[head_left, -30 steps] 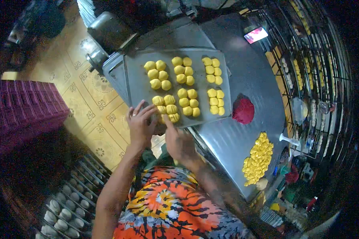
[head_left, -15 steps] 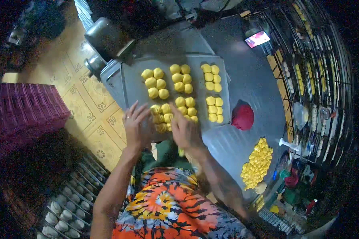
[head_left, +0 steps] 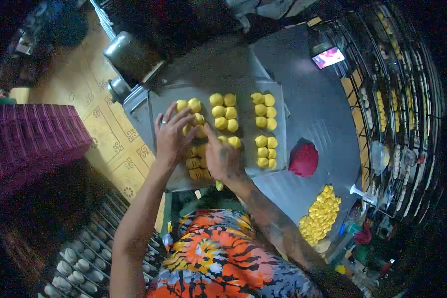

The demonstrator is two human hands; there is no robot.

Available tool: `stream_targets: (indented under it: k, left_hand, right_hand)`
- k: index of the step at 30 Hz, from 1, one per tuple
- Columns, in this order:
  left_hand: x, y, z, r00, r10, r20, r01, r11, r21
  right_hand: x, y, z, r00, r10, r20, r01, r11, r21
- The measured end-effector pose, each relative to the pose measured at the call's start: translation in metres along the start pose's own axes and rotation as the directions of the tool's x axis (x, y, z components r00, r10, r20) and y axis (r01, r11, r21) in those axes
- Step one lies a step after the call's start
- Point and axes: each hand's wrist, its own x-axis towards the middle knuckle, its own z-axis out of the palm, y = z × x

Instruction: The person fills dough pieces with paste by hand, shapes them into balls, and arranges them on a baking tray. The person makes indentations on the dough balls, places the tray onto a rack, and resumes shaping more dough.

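Reaching over yellow balls point(head_left: 194, 105), left hand point(head_left: 173, 140), right hand point(head_left: 223, 160)

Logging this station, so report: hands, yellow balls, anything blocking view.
Left hand, fingers spread, and right hand at upper-left yellow balls. Lower-left balls lined, shadowed. Right hand hides part of lower-middle balls.

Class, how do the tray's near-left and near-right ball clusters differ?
The near-left cluster shows dark lines; the near-right cluster looks smooth. The near-left cluster lies shaded between left hand and right hand; the near-right cluster is brighter, clear of both. Both sit on one tray.
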Motion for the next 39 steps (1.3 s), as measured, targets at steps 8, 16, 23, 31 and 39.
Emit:
stream_targets:
  k: [8,16,23,31,39]
  left_hand:
    - [-0.002,0.006,0.001,1.0,-0.004,-0.017,0.004,1.0,-0.027]
    - [0.006,0.015,-0.004,1.0,-0.01,-0.028,0.006,0.99,-0.143]
    - [-0.001,-0.009,-0.009,0.999,0.037,-0.005,-0.037,0.979,-0.199]
    - [0.001,-0.02,-0.026,1.0,0.002,0.022,0.0,0.992,-0.124]
    - [0.002,-0.025,-0.026,0.995,0.014,-0.099,-0.033,0.981,-0.193]
  right_hand:
    - [0.004,0.02,0.036,0.982,-0.117,-0.151,0.114,0.993,-0.03]
    - [0.059,0.012,0.027,0.96,-0.145,-0.239,0.119,0.986,-0.12]
    - [-0.014,0.002,0.023,0.994,-0.061,-0.085,0.057,0.997,-0.05]
    - [0.042,-0.004,0.044,0.987,-0.099,-0.13,0.094,0.995,-0.045]
    - [0.054,-0.045,0.009,0.988,-0.036,-0.153,0.039,0.999,0.017]
